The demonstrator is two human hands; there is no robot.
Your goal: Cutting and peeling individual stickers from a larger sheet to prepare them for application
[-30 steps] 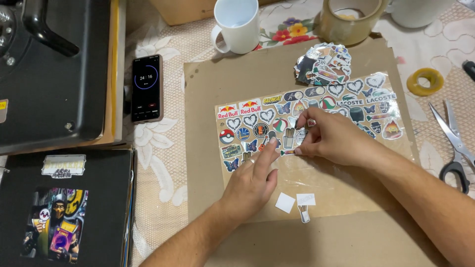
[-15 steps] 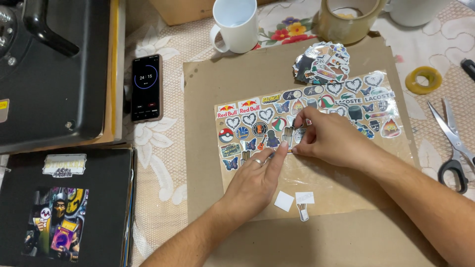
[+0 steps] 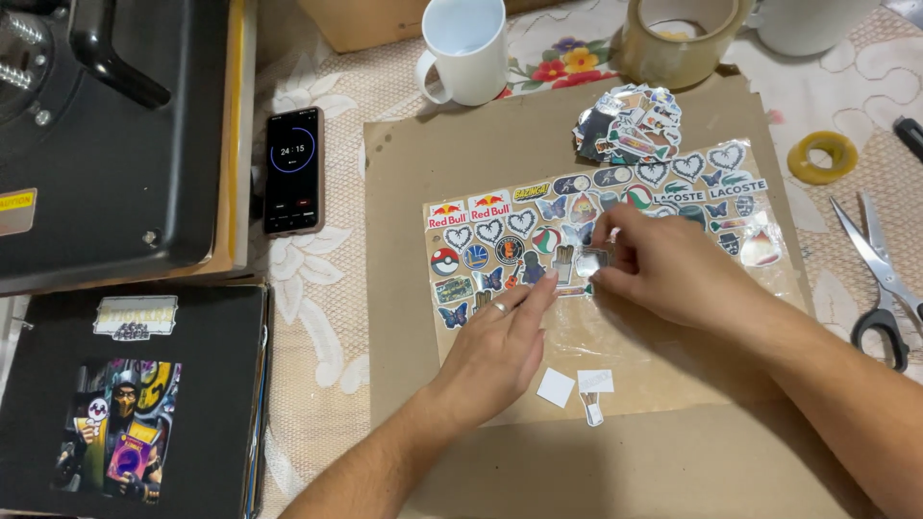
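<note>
A clear film sheet covered with several small colourful stickers (image 3: 615,216) lies on a brown cardboard sheet (image 3: 461,163). My left hand (image 3: 500,341) rests flat on the sheet's lower left part, fingers pressing beside a small sticker. My right hand (image 3: 663,269) pinches a small shiny sticker piece (image 3: 591,261) at the middle of the sheet, just right of my left fingertips. A loose pile of cut stickers (image 3: 630,123) sits above the sheet. Small white paper scraps (image 3: 575,386) lie below my hands.
A white mug (image 3: 468,50) and a tape roll (image 3: 678,38) stand at the back. A phone (image 3: 292,171) lies left of the cardboard, beside a black heat press (image 3: 106,125). Scissors (image 3: 880,279) and a yellow tape ring (image 3: 820,157) lie on the right. A black printed pad (image 3: 135,404) is at lower left.
Both hands stay on the sticker sheet. My left fingers have slid slightly up towards the small piece pinched in my right hand.
</note>
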